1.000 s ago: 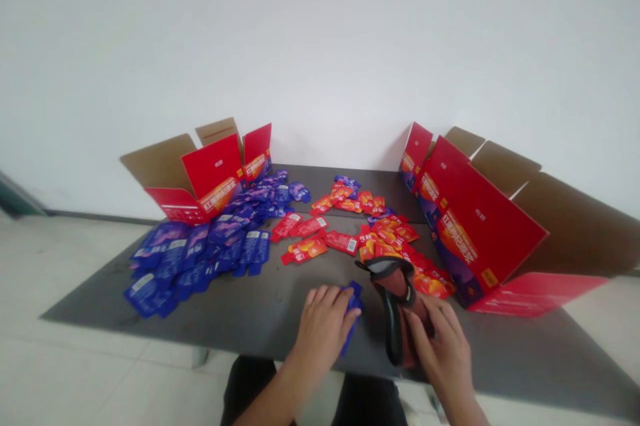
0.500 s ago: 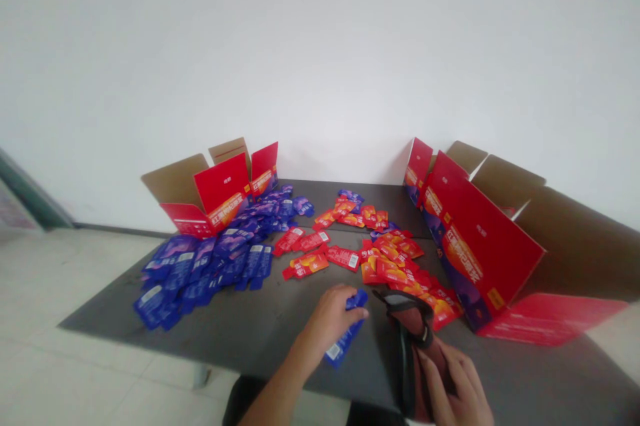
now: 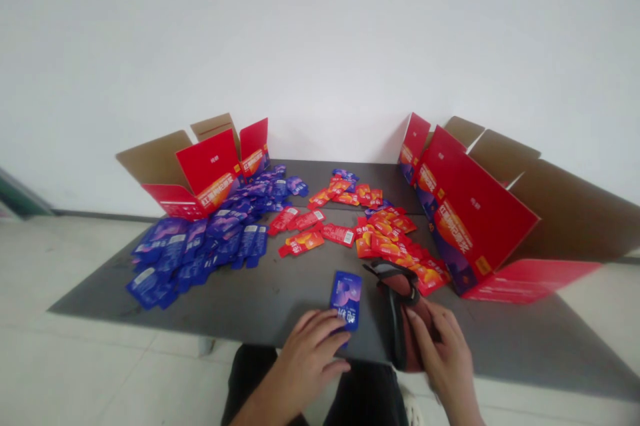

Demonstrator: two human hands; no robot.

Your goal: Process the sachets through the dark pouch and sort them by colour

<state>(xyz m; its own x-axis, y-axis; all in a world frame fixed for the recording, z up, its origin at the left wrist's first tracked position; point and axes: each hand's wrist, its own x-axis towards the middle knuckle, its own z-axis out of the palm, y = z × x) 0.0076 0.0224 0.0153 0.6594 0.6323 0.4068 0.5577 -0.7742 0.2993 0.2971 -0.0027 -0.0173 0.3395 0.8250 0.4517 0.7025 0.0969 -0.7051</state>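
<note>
Brown pouch (image 3: 406,341), lower right: pinched between thumb and fingers, right hand (image 3: 447,349). Blue sachet (image 3: 346,291), lower centre: under loosely spread fingers, left hand (image 3: 310,356). Apparent step: taking up this sachet; next move calls for closing the thumb.

**White wall (image 3: 320,46) backs a dark grey table (image 3: 225,303) flanked by open boxes**

At the table's left side, a red box (image 3: 207,176) stands with its flaps spread, plain brown cardboard showing on their inner faces. Across from it, on the right, another red box (image 3: 470,203) carries white lettering over bands of orange and purple, a red flap (image 3: 540,283) jutting from its near end. Pale floor tiles (image 3: 80,339) meet the wall at a dark skirting strip (image 3: 125,217). A light table leg (image 3: 205,346) shows below, and a green panel (image 3: 20,194) sits at far left.
</note>
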